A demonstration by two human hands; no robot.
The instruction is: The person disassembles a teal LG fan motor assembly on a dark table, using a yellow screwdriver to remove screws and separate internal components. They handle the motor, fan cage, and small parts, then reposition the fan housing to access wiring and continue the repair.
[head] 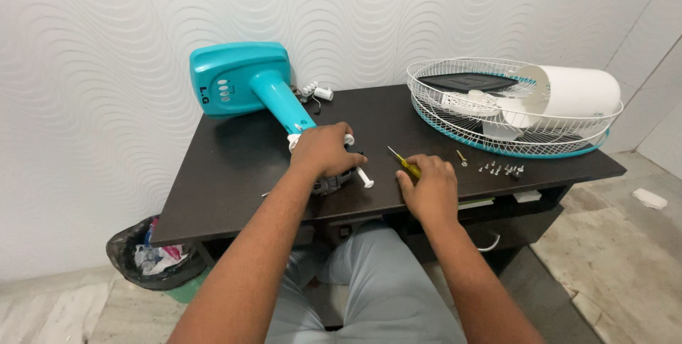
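Note:
My left hand (pixel 323 149) rests over a dark fan motor part (pixel 332 183) with a white shaft end (pixel 365 178), gripping it on the dark table (pixel 234 166). My right hand (pixel 428 186) lies on a yellow-handled screwdriver (pixel 402 160) whose thin metal tip points up and left. The teal fan stand and base (pixel 241 80) lies tipped on its side just behind my left hand.
White fan guards with a white blade and white motor cover (pixel 511 102) sit at the table's right. Several small screws (pixel 501 169) and a small brass piece (pixel 462 158) lie right of my right hand. A bin with a black bag (pixel 153 255) stands on the floor at left.

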